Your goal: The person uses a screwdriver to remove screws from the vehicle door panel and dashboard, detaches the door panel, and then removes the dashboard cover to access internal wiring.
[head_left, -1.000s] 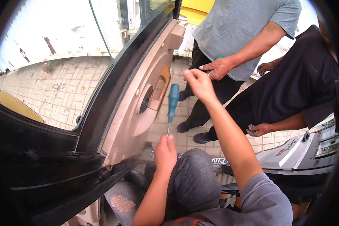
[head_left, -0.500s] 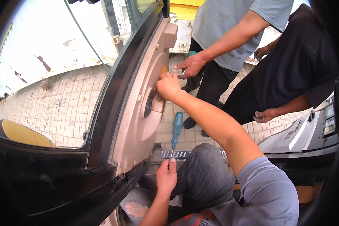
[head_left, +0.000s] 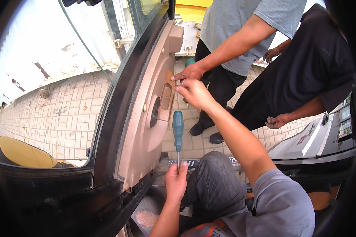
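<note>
My left hand (head_left: 175,182) grips a screwdriver (head_left: 178,132) by its metal shaft, the teal handle pointing up. My right hand (head_left: 195,94) is just off the beige vehicle door panel (head_left: 140,146), next to the recessed pull (head_left: 166,96) in its brown trim strip. Its fingers are curled together and slightly blurred; whatever they hold, if anything, is hidden. Beyond it, a co-worker's hand (head_left: 190,72) reaches in with one finger at the brown trim. A green tool handle (head_left: 190,62) shows behind that hand. A round black speaker (head_left: 156,112) sits in the panel.
The door's black frame (head_left: 106,118) and window glass rise on my left. The co-worker in grey (head_left: 241,43) stands beyond the panel, and another person in dark clothes (head_left: 292,79) at right. A perforated step plate (head_left: 186,162) lies below, above brick paving (head_left: 79,98).
My right hand has drawn back from the trim strip, uncovering the recessed pull. The co-worker's hand has moved left to the panel. The screwdriver in my left hand has shifted slightly left and stands straighter.
</note>
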The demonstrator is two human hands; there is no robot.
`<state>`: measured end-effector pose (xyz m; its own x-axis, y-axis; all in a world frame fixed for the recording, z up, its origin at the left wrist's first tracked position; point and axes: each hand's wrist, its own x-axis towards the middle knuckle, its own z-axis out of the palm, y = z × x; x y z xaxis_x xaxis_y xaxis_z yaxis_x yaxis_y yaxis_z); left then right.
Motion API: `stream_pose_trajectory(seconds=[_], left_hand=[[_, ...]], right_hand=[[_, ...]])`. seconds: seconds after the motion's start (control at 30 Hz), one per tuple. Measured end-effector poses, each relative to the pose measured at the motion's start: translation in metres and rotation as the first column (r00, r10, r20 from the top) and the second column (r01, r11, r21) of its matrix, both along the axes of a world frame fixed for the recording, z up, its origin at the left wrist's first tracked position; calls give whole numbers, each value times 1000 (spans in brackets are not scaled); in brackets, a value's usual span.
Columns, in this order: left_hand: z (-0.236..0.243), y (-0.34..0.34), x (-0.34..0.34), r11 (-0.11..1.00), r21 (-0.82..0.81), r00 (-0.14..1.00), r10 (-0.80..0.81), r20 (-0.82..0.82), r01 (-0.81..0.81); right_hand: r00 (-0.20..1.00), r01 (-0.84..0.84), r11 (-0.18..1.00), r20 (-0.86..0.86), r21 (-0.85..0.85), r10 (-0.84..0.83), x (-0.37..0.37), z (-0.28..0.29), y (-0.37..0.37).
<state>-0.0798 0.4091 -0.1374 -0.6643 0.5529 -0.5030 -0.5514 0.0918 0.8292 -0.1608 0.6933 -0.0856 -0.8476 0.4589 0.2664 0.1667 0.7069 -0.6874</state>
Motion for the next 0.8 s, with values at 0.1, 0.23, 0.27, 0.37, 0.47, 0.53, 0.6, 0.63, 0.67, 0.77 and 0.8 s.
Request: stream_pose_trajectory(seconds=[0.1, 0.23, 0.27, 0.37, 0.47, 0.53, 0.6, 0.63, 0.67, 0.77, 0.8], left_hand=[[-4, 14, -1, 995, 46, 996, 81, 32, -83], [-21, 25, 3, 988, 145, 996, 69, -53, -61], [-17, 25, 2, 993, 118, 997, 29, -76, -20], [-5, 15, -3, 999, 18, 994, -42, -100, 44], [-6, -5, -10, 992, -97, 980, -98, -172, 83], [-8, -20, -7, 966, -250, 946, -138, -293, 64], [6, -27, -4, 927, -374, 923, -158, -351, 17], [6, -36, -1, 892, -448, 911, -230, -343, 57], [6, -46, 3, 849, -519, 895, -302, -328, 97], [23, -57, 4, 829, -548, 724, -448, -525, 115], [21, -64, 7, 781, -608, 737, -494, -462, 142]], right_hand=[[999, 27, 900, 54, -434, -4, 76, -22, -40], [976, 182, 417, 215, -890, 33, 154, -52, -115], [973, 203, 305, 226, -930, 43, 163, -57, -129], [992, 97, 117, 106, -988, 69, 169, -78, -146], [967, 55, 181, 97, -982, 235, 162, -89, -152], [926, -9, 287, 101, -958, 363, 156, -92, -148], [972, 112, 299, 167, -948, 166, 149, -98, -149], [975, 156, 232, 188, -960, 121, 146, -98, -144], [975, 197, 161, 211, -967, 75, 145, -97, -137], [980, 201, 258, 196, -945, -46, 129, -91, -105], [982, 190, 336, 173, -922, -79, 118, -86, -91]])
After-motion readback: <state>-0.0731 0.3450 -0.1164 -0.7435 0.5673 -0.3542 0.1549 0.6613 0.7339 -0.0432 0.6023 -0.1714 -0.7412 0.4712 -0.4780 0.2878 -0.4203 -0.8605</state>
